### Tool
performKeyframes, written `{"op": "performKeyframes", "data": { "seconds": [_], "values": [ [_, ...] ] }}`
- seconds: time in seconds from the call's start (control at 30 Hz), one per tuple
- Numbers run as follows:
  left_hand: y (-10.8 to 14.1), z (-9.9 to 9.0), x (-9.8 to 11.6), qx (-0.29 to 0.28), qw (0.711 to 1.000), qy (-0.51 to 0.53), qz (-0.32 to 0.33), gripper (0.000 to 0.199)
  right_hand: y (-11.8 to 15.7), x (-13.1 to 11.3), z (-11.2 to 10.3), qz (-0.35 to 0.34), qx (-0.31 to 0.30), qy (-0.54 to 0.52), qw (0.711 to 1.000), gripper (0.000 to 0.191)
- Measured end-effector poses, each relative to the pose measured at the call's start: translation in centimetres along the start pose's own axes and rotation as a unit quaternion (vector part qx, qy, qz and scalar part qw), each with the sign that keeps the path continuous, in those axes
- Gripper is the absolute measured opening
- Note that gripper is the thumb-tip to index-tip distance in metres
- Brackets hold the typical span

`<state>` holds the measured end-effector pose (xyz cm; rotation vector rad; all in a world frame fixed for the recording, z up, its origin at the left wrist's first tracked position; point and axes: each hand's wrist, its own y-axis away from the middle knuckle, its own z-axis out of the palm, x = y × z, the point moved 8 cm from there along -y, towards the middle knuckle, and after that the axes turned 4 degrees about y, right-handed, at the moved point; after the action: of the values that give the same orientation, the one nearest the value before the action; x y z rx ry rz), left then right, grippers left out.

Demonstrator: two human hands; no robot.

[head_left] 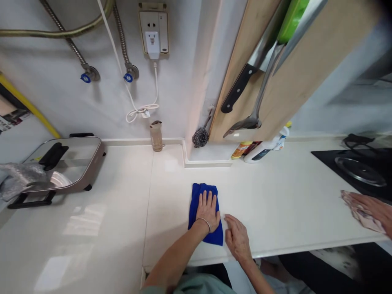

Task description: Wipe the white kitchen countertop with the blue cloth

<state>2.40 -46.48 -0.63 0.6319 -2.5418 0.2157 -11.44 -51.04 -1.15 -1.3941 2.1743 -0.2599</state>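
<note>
A folded blue cloth [193,208] lies on the white countertop [171,196]. Flat on top of it rests my left hand [208,210], fingers stretched out, with a thin bracelet at the wrist. My right hand [238,239] is just right of the cloth, low over the counter near its front edge. Its fingers are loosely bent, the thumb stands apart from them, and I see nothing held in it. Whether its fingertips touch the counter or the cloth's edge I cannot tell.
Another person's hand [372,208] presses a patterned rag [357,210] beside the black cooktop [367,167]. An electric pan [92,163] stands at left, a brown bottle [156,136] by the wall. Knives hang on a wooden board [294,81]; cleaner bottles [260,151] stand behind it.
</note>
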Motion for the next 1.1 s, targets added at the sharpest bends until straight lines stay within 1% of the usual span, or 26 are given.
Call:
{"op": "performKeyframes", "data": {
  "seconds": [0.07,0.17,0.3,0.4,0.47,0.53,0.63,0.7,0.77,0.87,0.93,1.1],
  "values": [
    [-1.8,0.1,0.1,-0.008,1.000,-0.004,0.008,0.072,0.1,0.1,0.1,-0.003,0.007,-0.001,1.000,0.045],
    [-3.9,-0.5,-0.2,-0.006,1.000,-0.003,0.021,0.069,0.0,0.2,0.2,-0.003,0.015,-0.001,1.000,0.044],
    [-5.6,-1.7,-1.4,0.002,1.000,-0.006,0.030,0.065,0.0,0.5,0.2,0.001,0.032,-0.008,0.999,0.043],
    [-6.2,-3.2,-3.5,0.013,1.000,-0.012,0.020,0.062,0.0,0.7,0.3,0.000,0.038,-0.015,0.999,0.042],
    [-6.3,-4.7,-5.7,0.028,0.999,-0.019,-0.002,0.061,0.1,0.8,0.4,-0.001,0.042,-0.018,0.999,0.041],
    [-6.0,-6.6,-8.3,0.048,0.998,-0.028,-0.033,0.061,0.1,1.0,0.4,-0.005,0.045,-0.019,0.999,0.041],
    [-4.7,-9.4,-12.1,0.071,0.994,-0.045,-0.068,0.059,0.2,1.1,0.6,-0.015,0.042,-0.018,0.999,0.041],
    [-3.3,-11.1,-14.5,0.084,0.991,-0.057,-0.092,0.058,0.3,1.1,0.7,-0.019,0.043,-0.022,0.999,0.041],
    [-1.6,-12.8,-17.0,0.103,0.983,-0.070,-0.132,0.059,0.3,1.0,0.5,-0.021,0.045,-0.030,0.998,0.040],
    [1.7,-15.2,-20.5,0.129,0.968,-0.088,-0.196,0.061,0.3,0.8,0.2,-0.019,0.044,-0.044,0.998,0.040],
    [4.1,-16.6,-22.6,0.137,0.960,-0.098,-0.225,0.061,0.3,0.7,0.1,-0.014,0.043,-0.050,0.998,0.039],
    [10.7,-19.6,-27.0,0.154,0.935,-0.118,-0.296,0.062,0.2,0.7,-0.2,-0.016,0.051,-0.060,0.997,0.037]
  ]
}}
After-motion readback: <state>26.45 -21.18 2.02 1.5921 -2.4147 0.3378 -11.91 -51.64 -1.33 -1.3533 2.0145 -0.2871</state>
